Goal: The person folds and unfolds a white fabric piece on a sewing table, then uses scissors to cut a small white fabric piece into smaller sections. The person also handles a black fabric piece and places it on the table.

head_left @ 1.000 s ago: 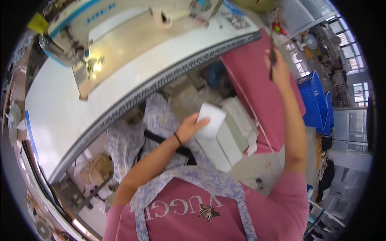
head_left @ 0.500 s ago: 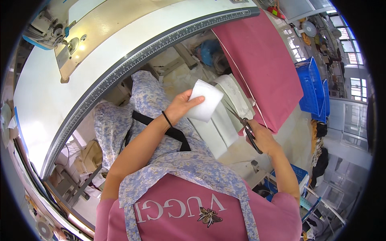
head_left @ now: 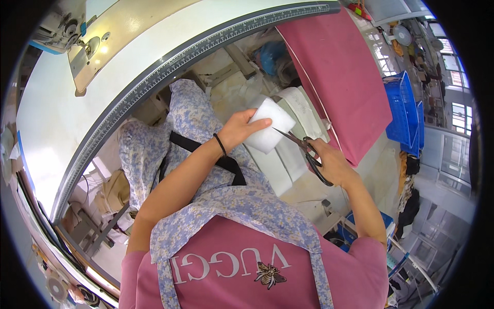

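A white, soft-looking pad (head_left: 275,123), roughly square and folded or stacked, is pinched at its left edge in my left hand (head_left: 242,130), thumb on top. My right hand (head_left: 331,164) grips a pair of dark-handled scissors (head_left: 315,164), fingers through the loops. The blades point left and their tips reach the pad's right side; whether they touch or cut it I cannot tell. Below the pad, long pale strips of material (head_left: 280,167) lie beside a roll or bundle of whitish-grey fabric (head_left: 303,114).
A sewing machine (head_left: 67,31) sits on a white table (head_left: 46,118) at the left, a ruler strip (head_left: 154,72) along its edge. Pink cloth (head_left: 339,77) covers a surface at the right. Beyond it stand blue plastic baskets (head_left: 401,110). Floral apron fabric (head_left: 195,118) covers my lap.
My right hand has brought the scissors up and left, so their tips now meet the pad's outline. The pad has shifted slightly right in my left hand.
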The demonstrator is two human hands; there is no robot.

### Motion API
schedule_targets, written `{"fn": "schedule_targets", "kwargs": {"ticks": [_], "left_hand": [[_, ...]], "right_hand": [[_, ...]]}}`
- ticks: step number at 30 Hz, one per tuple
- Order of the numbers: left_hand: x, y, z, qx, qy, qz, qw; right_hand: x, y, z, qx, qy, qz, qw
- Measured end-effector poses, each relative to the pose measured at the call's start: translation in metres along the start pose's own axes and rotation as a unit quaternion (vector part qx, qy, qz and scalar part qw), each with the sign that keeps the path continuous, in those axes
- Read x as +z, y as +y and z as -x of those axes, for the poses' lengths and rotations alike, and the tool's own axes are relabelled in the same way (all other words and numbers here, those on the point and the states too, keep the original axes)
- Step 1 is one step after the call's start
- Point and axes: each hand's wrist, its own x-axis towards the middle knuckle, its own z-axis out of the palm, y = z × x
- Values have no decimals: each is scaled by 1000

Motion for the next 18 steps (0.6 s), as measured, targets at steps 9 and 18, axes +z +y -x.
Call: {"fn": "schedule_targets", "kwargs": {"ticks": [9, 18], "left_hand": [[1, 0, 1, 16, 8, 26, 1000], [2, -2, 0, 16, 1, -6, 1000]], "right_hand": [[-6, -2, -2, 42, -41, -19, 998], [-2, -4, -5, 43, -20, -31, 998]]}}
